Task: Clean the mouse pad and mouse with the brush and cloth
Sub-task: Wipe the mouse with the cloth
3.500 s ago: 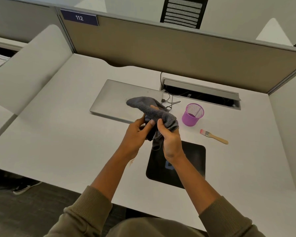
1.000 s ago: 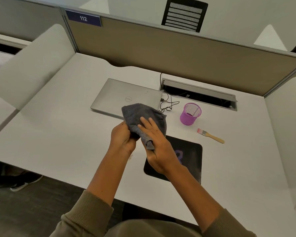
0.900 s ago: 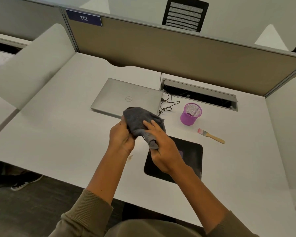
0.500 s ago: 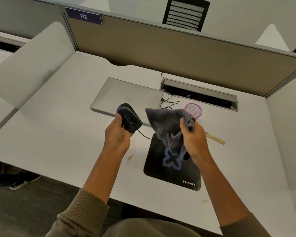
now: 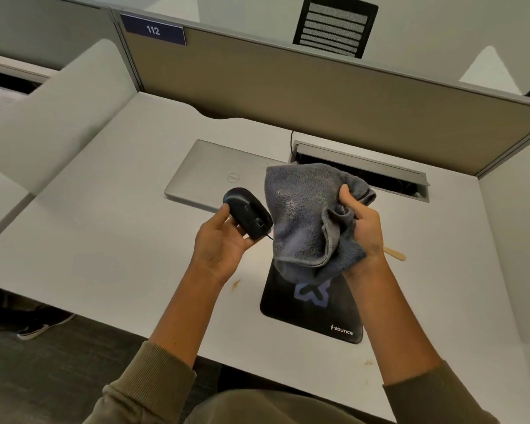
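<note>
Head view of a white office desk, where a person in olive sleeves holds two items above the work surface. Their left hand cradles a black wired mouse, thumb on its near side and fingers curled beneath, the cable trailing from the mouse's right end behind the cloth. Their right hand grips a bunched grey cloth, fingers wrapped round a gathered fold while the rest hangs open toward the mouse; cloth and mouse sit just beside each other, and whether they touch cannot be told.

Below the hands, a black mouse pad lies flat on the desk near its front edge, printed with a blue-grey X mark and the word "sounce" at its near right corner; the hanging cloth covers its far part. The wooden handle of a brush shows on the desk just right of the right hand, its bristles hidden. A closed silver Dell laptop lies behind the mouse. A cable tray with its flap raised is set into the desk further back on the right. A divider panel behind bears a blue sign reading 112.
</note>
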